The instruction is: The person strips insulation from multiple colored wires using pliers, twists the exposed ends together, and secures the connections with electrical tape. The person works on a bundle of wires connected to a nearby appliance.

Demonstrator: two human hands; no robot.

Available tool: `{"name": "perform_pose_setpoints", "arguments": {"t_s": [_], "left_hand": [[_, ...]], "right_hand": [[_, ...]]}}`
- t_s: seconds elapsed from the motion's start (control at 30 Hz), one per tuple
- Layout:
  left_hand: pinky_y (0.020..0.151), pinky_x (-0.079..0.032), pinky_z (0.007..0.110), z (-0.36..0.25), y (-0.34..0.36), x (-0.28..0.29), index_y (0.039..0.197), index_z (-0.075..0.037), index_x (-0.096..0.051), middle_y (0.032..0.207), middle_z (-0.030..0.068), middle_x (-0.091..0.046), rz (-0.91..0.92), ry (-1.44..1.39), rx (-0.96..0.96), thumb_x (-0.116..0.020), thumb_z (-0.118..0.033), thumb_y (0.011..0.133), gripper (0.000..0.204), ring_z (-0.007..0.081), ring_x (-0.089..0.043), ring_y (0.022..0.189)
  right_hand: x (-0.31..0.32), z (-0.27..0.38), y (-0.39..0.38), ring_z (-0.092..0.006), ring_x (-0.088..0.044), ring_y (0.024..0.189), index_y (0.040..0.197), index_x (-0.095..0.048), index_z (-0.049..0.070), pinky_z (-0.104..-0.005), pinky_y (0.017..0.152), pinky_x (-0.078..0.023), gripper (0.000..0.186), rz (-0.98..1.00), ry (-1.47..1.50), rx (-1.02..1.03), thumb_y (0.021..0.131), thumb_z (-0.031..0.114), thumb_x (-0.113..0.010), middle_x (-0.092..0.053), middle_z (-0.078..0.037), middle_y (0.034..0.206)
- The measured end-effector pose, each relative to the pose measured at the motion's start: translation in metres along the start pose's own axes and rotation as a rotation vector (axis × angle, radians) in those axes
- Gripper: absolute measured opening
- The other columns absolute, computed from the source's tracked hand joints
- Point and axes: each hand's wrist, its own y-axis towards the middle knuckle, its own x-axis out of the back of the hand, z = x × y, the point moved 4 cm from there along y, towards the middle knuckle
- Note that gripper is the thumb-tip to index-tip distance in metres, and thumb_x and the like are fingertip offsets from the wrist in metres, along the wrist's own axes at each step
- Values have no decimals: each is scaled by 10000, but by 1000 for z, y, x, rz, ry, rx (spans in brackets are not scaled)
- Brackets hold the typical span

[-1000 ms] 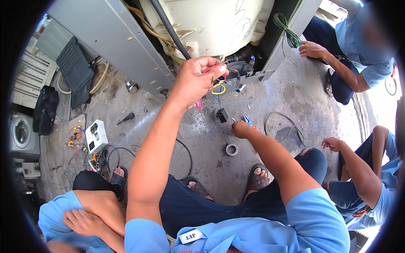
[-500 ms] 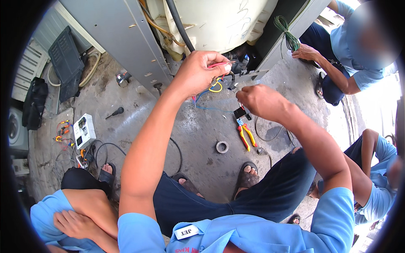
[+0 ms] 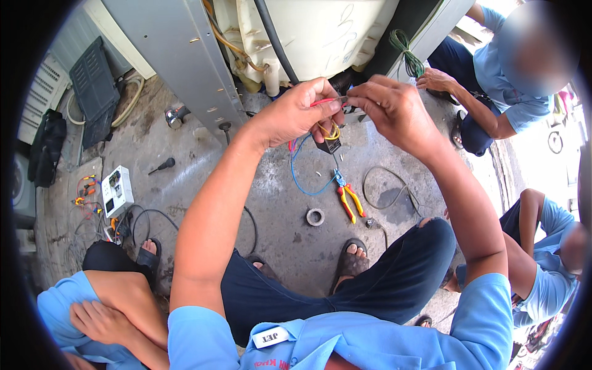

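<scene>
My left hand (image 3: 299,114) is closed in a pinch on a red wire (image 3: 327,100), whose bare end points to the right. The fingertips of my right hand (image 3: 394,114) meet that end and are pinched on a thin wire there. Just beneath both hands hangs a small black box-shaped part (image 3: 332,146), beside a yellow wire loop (image 3: 333,131). A blue wire (image 3: 302,183) curves down to the floor. Combination pliers (image 3: 349,200) with red and yellow handles lie below it. My fingers partly hide the joint between the wires.
Ahead stands an opened grey cabinet (image 3: 169,52) with a white tub (image 3: 314,40) and a black hose (image 3: 274,40). A metal ring (image 3: 315,216), a screwdriver (image 3: 163,165) and a white socket box (image 3: 118,192) lie on the floor. A co-worker's hand (image 3: 435,80) holds coiled green wire (image 3: 402,49).
My right hand has moved up and left to meet the red wire in my left hand. The black part has shifted left, under my hands. The view has shifted slightly.
</scene>
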Motion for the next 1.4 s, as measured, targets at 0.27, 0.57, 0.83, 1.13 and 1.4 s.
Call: {"name": "perform_pose_setpoints", "arguments": {"t_s": [0.27, 0.57, 0.83, 1.13, 1.4], "left_hand": [[512, -458, 223, 7, 1, 3, 1046, -12, -591, 927, 80, -691, -137, 112, 97, -635, -201, 977, 206, 73, -574, 639], [494, -469, 209, -4, -1, 1, 1016, -9, -713, 875, 39, -720, -143, 158, 127, -711, -199, 921, 212, 73, -631, 661], [524, -489, 225, 4, 2, -2, 974, 17, -733, 750, 36, -683, -100, 182, 38, -734, -154, 888, 191, 70, -591, 617], [502, -442, 228, 7, 1, 0, 934, 33, -735, 708, 31, -671, -138, 228, 22, -762, -199, 867, 242, 64, -543, 562], [596, -468, 220, 8, -3, 10, 958, 2, -744, 785, 14, -700, -44, 75, 91, -752, -214, 886, 227, 57, -589, 675]], "right_hand": [[2, -2, -13, -288, -605, 725, 931, -695, 13, -385, 689, -514, 102, 25, 25, -122, 830, 24, -690, -615, -106, 829], [-8, 12, -1, -293, -642, 847, 962, -702, 37, -378, 744, -539, 176, -2, -25, 144, 793, -7, -687, -647, -98, 903], [-20, -5, -8, -271, -659, 761, 964, -675, 3, -354, 688, -521, 78, -49, 168, -156, 897, 34, -652, -669, -124, 855], [-35, -30, -17, -257, -645, 841, 1051, -668, -7, -337, 725, -518, 181, 73, 554, -768, 898, 90, -667, -658, -127, 926], [-22, 5, -20, -231, -594, 954, 1189, -639, 35, -347, 801, -483, 466, 55, -502, 455, 735, 145, -641, -592, -69, 1079]]}}
